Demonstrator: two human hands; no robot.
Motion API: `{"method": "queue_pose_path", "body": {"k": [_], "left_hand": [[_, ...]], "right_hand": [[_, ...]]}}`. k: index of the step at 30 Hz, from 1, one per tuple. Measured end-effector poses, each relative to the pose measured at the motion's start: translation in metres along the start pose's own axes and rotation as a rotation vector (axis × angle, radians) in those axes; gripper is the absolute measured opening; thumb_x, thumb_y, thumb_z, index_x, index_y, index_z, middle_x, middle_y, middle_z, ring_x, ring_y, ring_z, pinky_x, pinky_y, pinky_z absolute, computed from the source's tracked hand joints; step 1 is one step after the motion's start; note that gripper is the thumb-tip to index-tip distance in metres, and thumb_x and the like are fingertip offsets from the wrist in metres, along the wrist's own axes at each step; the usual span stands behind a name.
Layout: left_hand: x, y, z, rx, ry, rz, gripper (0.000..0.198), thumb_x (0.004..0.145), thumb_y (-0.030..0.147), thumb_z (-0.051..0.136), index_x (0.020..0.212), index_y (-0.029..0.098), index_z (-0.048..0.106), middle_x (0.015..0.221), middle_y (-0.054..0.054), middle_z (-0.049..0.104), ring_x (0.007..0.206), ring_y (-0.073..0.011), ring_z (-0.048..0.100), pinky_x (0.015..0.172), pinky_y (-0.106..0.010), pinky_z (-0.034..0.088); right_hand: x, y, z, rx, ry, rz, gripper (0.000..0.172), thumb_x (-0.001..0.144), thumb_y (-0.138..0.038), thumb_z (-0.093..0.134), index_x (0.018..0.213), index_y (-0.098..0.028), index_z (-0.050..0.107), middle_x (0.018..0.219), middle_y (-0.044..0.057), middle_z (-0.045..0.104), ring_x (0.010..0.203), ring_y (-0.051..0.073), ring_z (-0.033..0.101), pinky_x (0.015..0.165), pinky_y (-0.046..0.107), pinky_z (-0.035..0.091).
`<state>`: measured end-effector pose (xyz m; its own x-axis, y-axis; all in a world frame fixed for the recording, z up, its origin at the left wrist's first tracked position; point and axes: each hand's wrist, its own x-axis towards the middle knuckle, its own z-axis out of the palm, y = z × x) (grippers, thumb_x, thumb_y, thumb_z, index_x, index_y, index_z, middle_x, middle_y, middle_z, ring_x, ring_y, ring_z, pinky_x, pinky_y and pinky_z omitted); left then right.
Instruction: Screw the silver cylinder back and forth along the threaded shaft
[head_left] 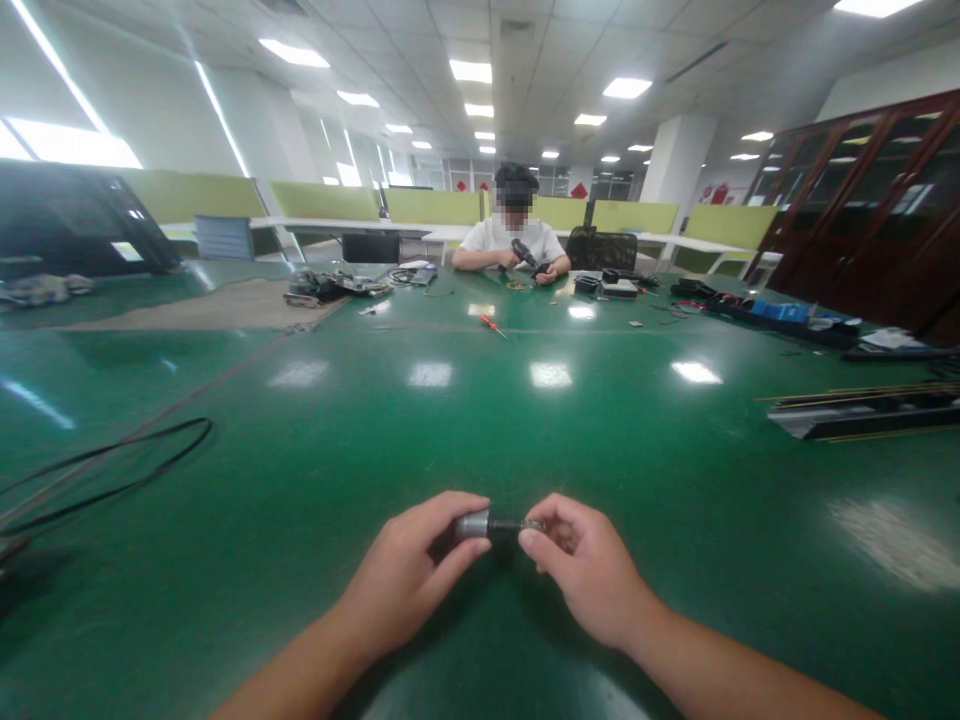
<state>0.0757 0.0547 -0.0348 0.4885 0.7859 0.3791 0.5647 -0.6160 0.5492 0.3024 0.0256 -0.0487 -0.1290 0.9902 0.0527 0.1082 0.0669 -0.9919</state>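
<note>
Grey cylinder point(472, 524) pinched by fingers of left hand point(409, 575), its thin shaft point(517, 524) gripped by fingers of right hand point(589, 570), over the bench point(480, 420). Fingertip grip only: could be dropped, or shaft bent if twisted off-axis. Screwdriver point(493, 325) far beyond fingers.
</note>
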Motion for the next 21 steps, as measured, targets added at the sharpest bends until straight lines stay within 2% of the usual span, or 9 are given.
{"method": "queue_pose_path", "body": {"k": [5,11,21], "left_hand": [[-0.0005,-0.0009,0.0002,0.004,-0.002,-0.012,0.028,0.093,0.032,0.063,0.12,0.025,0.064,0.113,-0.006,0.073,0.103,-0.0222,0.069,0.091,-0.033,0.056],[-0.0003,-0.0017,0.0002,0.004,0.01,-0.001,0.028,0.093,0.031,0.064,0.121,0.027,0.063,0.113,-0.003,0.072,0.102,-0.0202,0.069,0.091,-0.03,0.056],[-0.0015,-0.0025,0.0004,0.001,0.008,0.011,0.029,0.093,0.029,0.064,0.122,0.028,0.061,0.118,-0.003,0.071,0.107,-0.0203,0.068,0.096,-0.032,0.054]], "right_hand": [[-0.0001,-0.0002,-0.0003,-0.016,0.003,-0.006,0.012,0.086,-0.029,0.064,0.083,-0.018,0.063,0.066,-0.002,0.057,0.062,0.014,0.055,0.059,0.025,0.041],[-0.0004,-0.0018,-0.001,-0.031,0.022,-0.01,0.013,0.087,-0.03,0.064,0.082,-0.018,0.063,0.066,-0.002,0.057,0.062,0.014,0.055,0.059,0.025,0.041],[-0.0019,-0.0012,-0.0023,-0.02,0.031,-0.017,0.011,0.086,-0.028,0.064,0.082,-0.018,0.062,0.065,-0.003,0.056,0.06,0.014,0.055,0.059,0.025,0.04]]}}
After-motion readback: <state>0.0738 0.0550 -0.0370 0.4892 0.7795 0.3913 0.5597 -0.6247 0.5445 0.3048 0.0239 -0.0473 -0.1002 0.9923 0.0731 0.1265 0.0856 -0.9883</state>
